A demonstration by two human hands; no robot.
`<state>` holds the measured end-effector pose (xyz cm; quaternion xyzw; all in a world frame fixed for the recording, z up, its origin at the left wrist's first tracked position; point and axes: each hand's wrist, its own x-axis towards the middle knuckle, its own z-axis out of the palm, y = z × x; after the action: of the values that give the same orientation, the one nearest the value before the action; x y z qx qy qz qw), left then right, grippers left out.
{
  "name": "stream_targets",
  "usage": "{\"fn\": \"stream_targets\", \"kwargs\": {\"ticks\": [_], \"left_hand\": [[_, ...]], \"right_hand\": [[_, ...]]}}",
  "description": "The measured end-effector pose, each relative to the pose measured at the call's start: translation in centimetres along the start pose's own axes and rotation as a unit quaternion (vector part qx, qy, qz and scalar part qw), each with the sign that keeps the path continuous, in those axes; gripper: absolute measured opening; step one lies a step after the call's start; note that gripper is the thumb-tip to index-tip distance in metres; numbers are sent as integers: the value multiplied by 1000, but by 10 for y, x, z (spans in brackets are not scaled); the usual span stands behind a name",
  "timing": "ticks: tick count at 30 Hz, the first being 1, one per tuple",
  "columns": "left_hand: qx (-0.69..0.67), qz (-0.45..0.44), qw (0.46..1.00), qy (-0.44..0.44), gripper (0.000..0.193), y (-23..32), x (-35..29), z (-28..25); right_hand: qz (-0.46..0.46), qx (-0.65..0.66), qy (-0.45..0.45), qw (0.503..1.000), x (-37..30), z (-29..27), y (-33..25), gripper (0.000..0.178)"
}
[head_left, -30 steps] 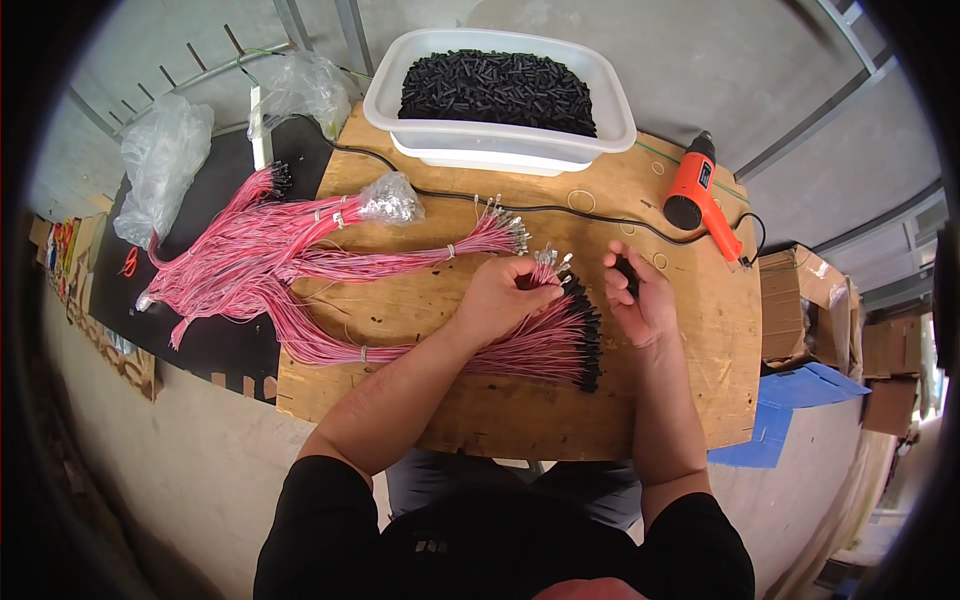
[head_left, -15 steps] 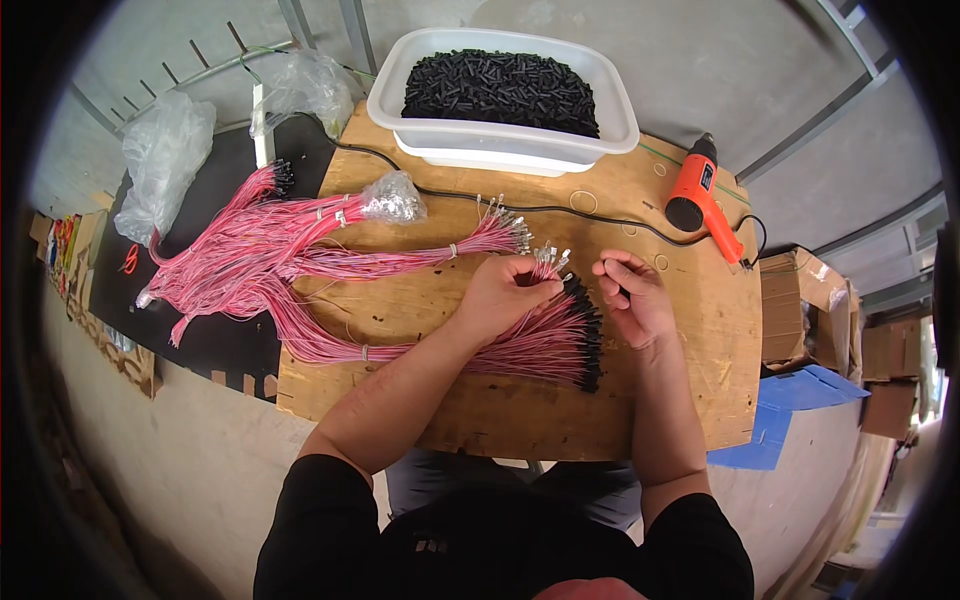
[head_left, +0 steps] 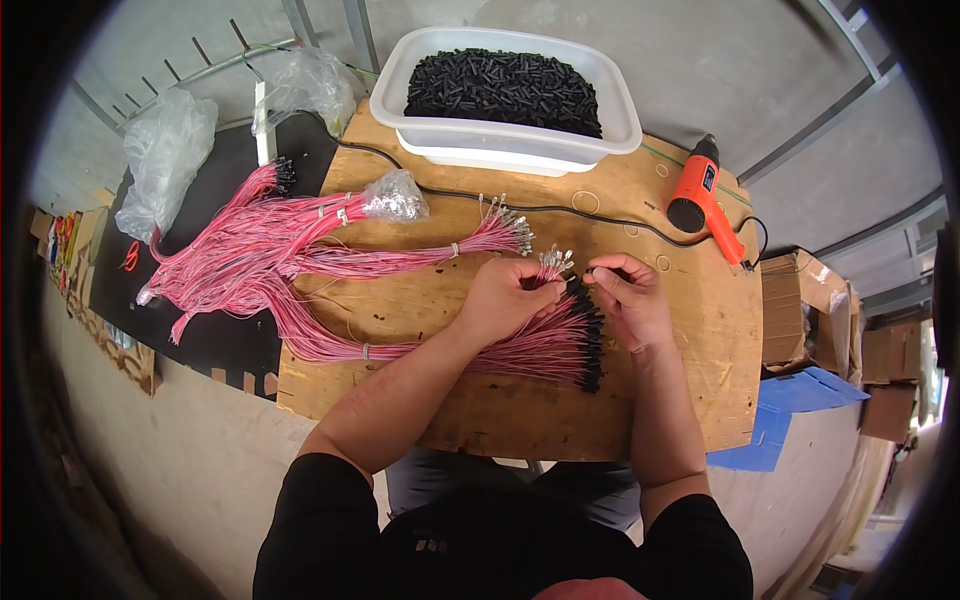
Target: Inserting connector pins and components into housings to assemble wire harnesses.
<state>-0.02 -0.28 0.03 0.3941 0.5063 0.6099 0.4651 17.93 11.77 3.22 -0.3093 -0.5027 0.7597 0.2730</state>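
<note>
My left hand is closed round a small bunch of pink wires, whose silvery and clear tips stick up past thumb and forefinger. Just right of those tips, my right hand pinches a small black tube between thumb and forefinger, its other fingers loosely curled. Beneath and beside the left hand, pink wires with black ends fan out over the wooden table. A tied pink bundle with bare silvery ends lies behind the left hand.
A white tub full of short black tubes stands at the back. An orange heat gun lies back right, its black cord crossing the table. At left are more pink wire bundles, plastic bags and red-handled scissors.
My right hand has shifted a little left and brought the small black tube to its fingertips, near the wire tips. The left hand stays almost in place.
</note>
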Motion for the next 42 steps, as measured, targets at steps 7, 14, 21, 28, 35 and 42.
{"fn": "stream_targets", "kwargs": {"ticks": [7, 14, 21, 28, 35, 42], "left_hand": [[-47, -19, 999, 4, 15, 4, -1, 2], [-77, -22, 996, -27, 15, 5, 0, 1], [-57, -11, 997, -44, 15, 4, 1, 1], [-55, -16, 997, -55, 15, 1, 2, -1], [-53, -43, 996, -53, 15, 1, 1, -1], [-60, -53, 994, -69, 14, 6, 0, -2]], "right_hand": [[-15, 4, 7, 1000, -1, 2, 2, 11], [-24, 1, -11, 1000, -2, 2, 4, 14], [-24, 2, -19, 1000, -6, 7, 2, 13], [-38, 2, -33, 999, -6, 7, 2, 13], [-71, -29, -55, 996, -3, 2, 7, 12], [-114, -84, -78, 987, -1, -2, 8, 12]]}}
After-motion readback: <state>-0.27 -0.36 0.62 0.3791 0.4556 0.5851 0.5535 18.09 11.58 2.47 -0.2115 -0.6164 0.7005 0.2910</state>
